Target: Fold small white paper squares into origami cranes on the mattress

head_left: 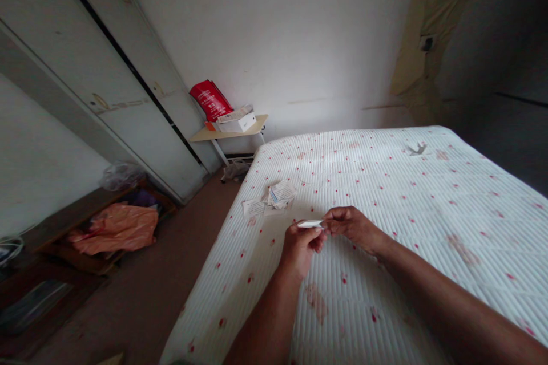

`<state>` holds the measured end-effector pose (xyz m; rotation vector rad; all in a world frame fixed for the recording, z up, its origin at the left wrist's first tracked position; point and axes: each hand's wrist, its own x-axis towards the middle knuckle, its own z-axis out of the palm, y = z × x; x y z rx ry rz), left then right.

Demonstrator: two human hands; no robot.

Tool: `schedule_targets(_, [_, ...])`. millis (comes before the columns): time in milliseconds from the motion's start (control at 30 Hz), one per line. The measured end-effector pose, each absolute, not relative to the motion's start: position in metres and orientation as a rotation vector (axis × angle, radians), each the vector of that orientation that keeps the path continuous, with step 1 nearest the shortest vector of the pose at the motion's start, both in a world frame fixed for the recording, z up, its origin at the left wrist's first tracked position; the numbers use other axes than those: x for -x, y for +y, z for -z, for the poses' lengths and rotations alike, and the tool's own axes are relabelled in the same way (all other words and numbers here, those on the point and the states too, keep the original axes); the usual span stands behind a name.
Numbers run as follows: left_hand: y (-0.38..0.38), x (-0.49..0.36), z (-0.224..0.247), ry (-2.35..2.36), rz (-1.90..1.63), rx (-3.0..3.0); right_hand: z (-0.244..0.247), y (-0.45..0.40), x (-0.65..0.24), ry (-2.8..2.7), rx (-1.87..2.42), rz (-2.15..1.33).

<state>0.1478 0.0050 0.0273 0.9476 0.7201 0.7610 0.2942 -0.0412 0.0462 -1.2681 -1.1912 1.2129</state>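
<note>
Above the white, red-dotted bed cover point(368, 182), both hands meet around a small folded piece of white paper point(310, 223). My left hand point(301, 242) is closed on it, with the thumb on its near side. From the right, my right hand point(347, 226) pinches the paper's right end between thumb and fingers. Printed paper pieces point(281, 194) lie overlapping on the cover, beyond and to the left of my hands. A small grey-white folded shape point(416, 149) rests near the bed's far right.
A small table point(205, 136) beyond the bed bears a red bag point(210, 100) and a white box point(237, 122). Wardrobe doors point(124, 80) stand at the left. An orange cloth or bag point(120, 228) lies on a low wooden shelf.
</note>
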Motion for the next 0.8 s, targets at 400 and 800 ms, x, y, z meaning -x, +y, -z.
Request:
schedule_targets(400, [0.006,-0.146,-0.026,0.766,-0.752,-1.117,-0.039,-0.043,-0.298,-1.273,1.361,-1.097])
schedule_targets(800, [-0.004,-0.15,-0.027,1.239,-0.704,-2.401,-0.04,-0.044,-0.312,-1.426,1.962,-0.851])
